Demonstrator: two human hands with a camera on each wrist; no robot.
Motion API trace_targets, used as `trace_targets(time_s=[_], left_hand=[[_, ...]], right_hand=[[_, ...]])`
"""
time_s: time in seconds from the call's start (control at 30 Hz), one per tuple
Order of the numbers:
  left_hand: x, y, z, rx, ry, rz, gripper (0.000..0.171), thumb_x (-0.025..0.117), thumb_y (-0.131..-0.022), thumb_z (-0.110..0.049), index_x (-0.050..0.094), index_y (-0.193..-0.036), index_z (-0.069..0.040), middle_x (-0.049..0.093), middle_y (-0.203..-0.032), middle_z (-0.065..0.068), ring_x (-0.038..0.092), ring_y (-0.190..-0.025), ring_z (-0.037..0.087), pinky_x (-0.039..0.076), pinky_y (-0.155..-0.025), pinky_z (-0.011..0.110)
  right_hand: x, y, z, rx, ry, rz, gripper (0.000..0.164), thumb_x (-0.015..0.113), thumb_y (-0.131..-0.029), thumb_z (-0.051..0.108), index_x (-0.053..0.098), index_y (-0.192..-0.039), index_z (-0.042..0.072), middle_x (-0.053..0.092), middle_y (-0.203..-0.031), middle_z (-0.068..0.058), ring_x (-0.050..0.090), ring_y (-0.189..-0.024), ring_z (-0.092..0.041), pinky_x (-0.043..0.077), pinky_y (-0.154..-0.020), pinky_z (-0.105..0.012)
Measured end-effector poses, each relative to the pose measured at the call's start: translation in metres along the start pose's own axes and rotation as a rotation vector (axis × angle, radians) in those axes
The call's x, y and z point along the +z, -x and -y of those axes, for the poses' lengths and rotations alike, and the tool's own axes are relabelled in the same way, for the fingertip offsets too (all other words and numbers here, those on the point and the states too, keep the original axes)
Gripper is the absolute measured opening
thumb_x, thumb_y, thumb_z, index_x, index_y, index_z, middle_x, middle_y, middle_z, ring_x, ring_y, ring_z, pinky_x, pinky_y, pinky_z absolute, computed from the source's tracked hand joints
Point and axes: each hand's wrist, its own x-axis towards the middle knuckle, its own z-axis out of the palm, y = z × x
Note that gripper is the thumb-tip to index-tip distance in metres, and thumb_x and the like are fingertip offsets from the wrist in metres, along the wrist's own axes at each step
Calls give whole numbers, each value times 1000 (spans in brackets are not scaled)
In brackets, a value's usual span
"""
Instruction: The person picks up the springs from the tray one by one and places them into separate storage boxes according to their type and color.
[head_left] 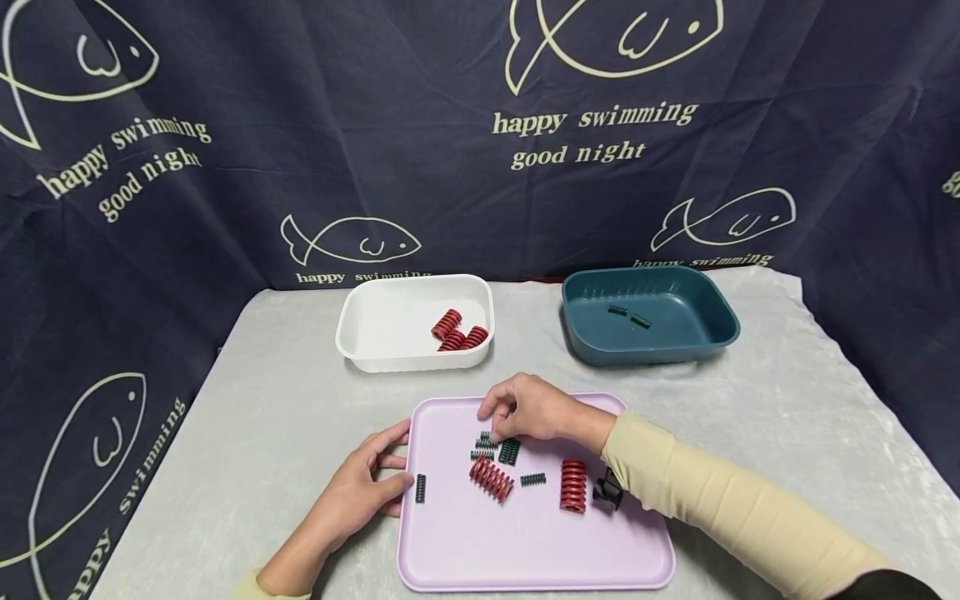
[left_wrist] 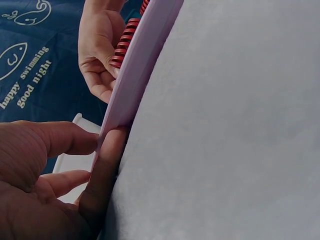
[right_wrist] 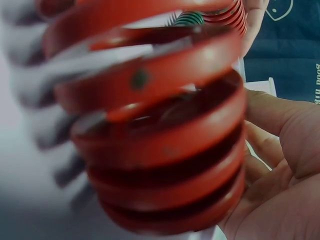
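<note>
A lilac tray (head_left: 540, 550) lies on the table, its left rim gripped by my left hand (head_left: 363, 483); in the left wrist view, fingers (left_wrist: 111, 145) press at the rim. My right hand (head_left: 532, 408) reaches over the tray's far side, fingertips down at a cluster of small green springs (head_left: 509, 452). I cannot tell whether those fingertips pinch one. Just nearer lies a thick red spring (head_left: 491, 479), and another red spring (head_left: 573, 485) is beside my right wrist, large in the right wrist view. Two more small springs lie apart, one dark spring (head_left: 420, 488) near my left thumb.
Behind the tray stand a white bin (head_left: 375, 364) with 3 red springs at its right end and a teal bin (head_left: 645, 354) holding two small green springs. Grey cloth (head_left: 262, 433) covers the table, and a dark blue fish-print curtain (head_left: 450, 167) hangs behind.
</note>
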Motion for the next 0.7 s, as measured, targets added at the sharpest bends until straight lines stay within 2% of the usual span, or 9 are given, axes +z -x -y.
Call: trace_targets(time_s=[0.43, 0.7], left_hand=[[1, 0, -1, 1, 2, -6, 74, 72, -87, 8, 47, -155, -11, 46, -145, 12, 57, -114, 30, 64, -60, 42], [1, 1, 1, 5, 13, -1, 73, 71, -88, 7, 47, -155, -10, 46, -146, 13, 57, -114, 30, 64, -60, 42]], right_hand=[[0, 2, 0, -17, 40, 8, 18, 80, -85, -3, 74, -102, 0, 67, -72, 3, 55, -54, -7, 48, -45, -23], [-9, 6, 1, 43, -111, 43, 18, 74, -89, -2, 74, -108, -1, 69, -78, -4, 62, -62, -16, 57, -46, -31]])
